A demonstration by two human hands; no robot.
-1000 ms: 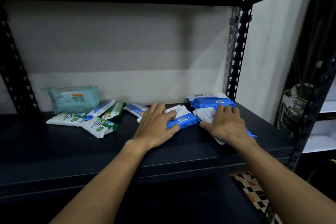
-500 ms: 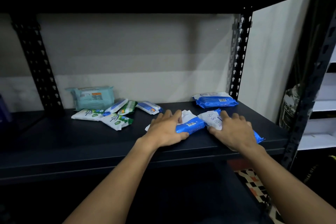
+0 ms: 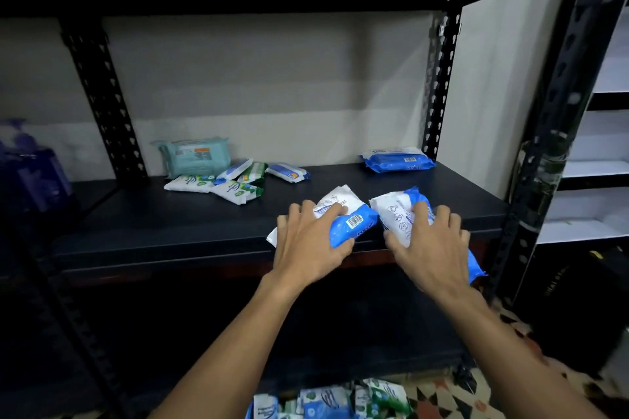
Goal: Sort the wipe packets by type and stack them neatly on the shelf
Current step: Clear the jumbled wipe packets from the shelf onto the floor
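Observation:
My left hand (image 3: 309,245) grips a blue-and-white wipe packet (image 3: 350,224) at the front edge of the dark shelf (image 3: 204,224). My right hand (image 3: 432,245) grips a second blue-and-white packet (image 3: 394,214) just to its right; its blue end sticks out past the shelf edge. One more blue packet (image 3: 398,160) lies at the back right corner. Small green-and-white packets (image 3: 235,185) and a small blue-and-white one (image 3: 287,173) lie loose at the back left, in front of a large teal packet (image 3: 192,156) leaning on the wall.
Black perforated uprights (image 3: 439,78) frame the bay, with a shelf board close overhead. More wipe packets (image 3: 326,401) lie in a pile on the floor below. A dark blue bundle (image 3: 30,173) sits at the far left. White shelving stands to the right.
Both hands have drawn the two blue packets toward the shelf's front edge and closed on them. The view has pulled back and tilted down.

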